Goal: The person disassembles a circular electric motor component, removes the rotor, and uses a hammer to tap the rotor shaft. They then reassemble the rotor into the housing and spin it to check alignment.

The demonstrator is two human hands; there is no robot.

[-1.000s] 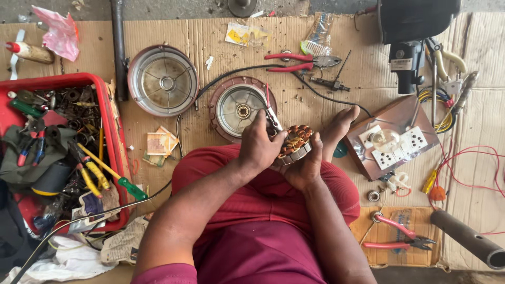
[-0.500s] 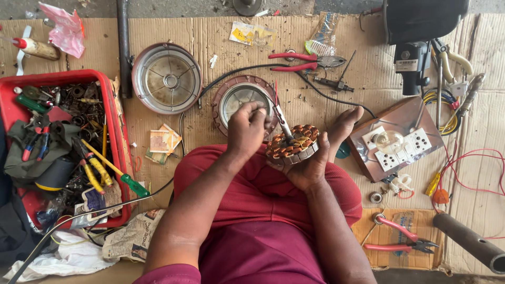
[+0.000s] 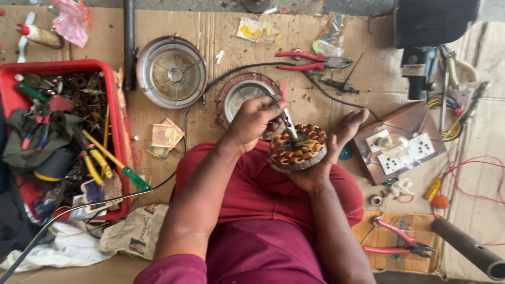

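Note:
A round motor stator (image 3: 299, 147) with copper windings rests in my right hand (image 3: 321, 163), which cups it from below above my lap. My left hand (image 3: 252, 122) grips a thin metal tool with a red handle (image 3: 286, 113); its tip touches the top of the windings near the stator's centre. Behind my hands lies a round motor cover (image 3: 243, 94) with a black cable running from it. A second round metal cover (image 3: 172, 72) lies further left on the cardboard.
A red tray (image 3: 118, 126) full of tools and screwdrivers stands at the left. Red-handled pliers (image 3: 310, 60) lie at the back, another pair (image 3: 400, 239) at the right front. A wooden socket board (image 3: 400, 142), a dark pipe (image 3: 465, 247) and loose wires (image 3: 473, 168) sit at the right.
My left hand has shifted the tool over the stator, with the tip now on the windings. The stator has tilted slightly in my right hand. The camera view has drifted a little.

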